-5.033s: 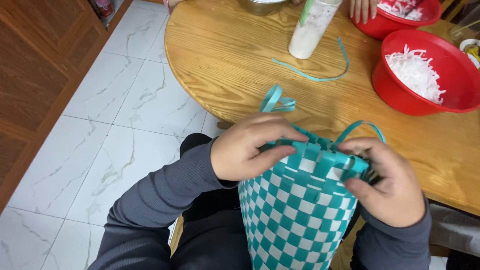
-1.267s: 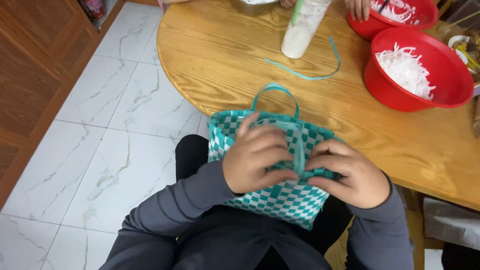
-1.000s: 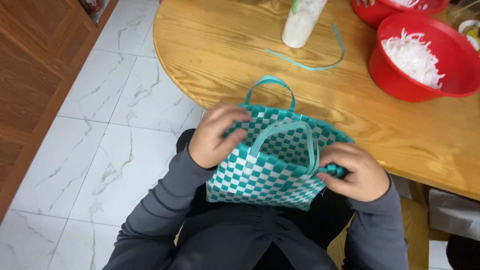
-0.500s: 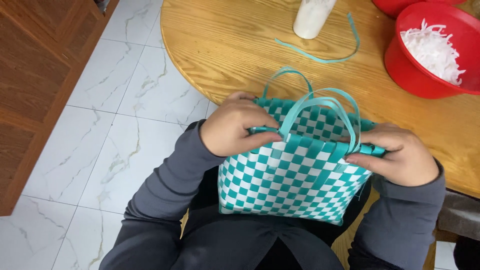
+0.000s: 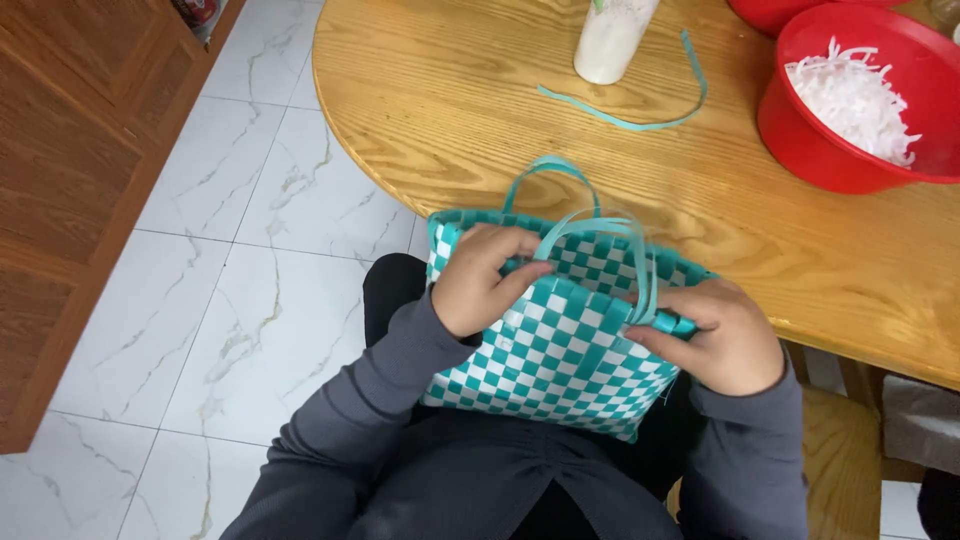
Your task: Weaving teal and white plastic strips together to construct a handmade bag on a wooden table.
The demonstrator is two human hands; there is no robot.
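A teal and white checkered woven basket [image 5: 555, 365] with two thin teal handles rests on my lap, against the edge of the round wooden table [image 5: 470, 110]. My left hand [image 5: 480, 280] grips the basket's upper rim at its left end, fingers curled over the edge. At the right end my right hand [image 5: 720, 335] holds the rim beside the base of the nearer handle. The basket's mouth faces up and away from me.
On the table lie a loose teal strip [image 5: 640, 115], a white bottle [image 5: 612, 38] and a red bowl [image 5: 800, 150] of white shredded material. White marble floor tiles [image 5: 240, 300] lie to the left, beside a brown wooden cabinet [image 5: 70, 190].
Over the frames I turned the basket in my lap and opened its mouth. Since half a second ago it has tilted slightly, and both hands keep their hold on the rim.
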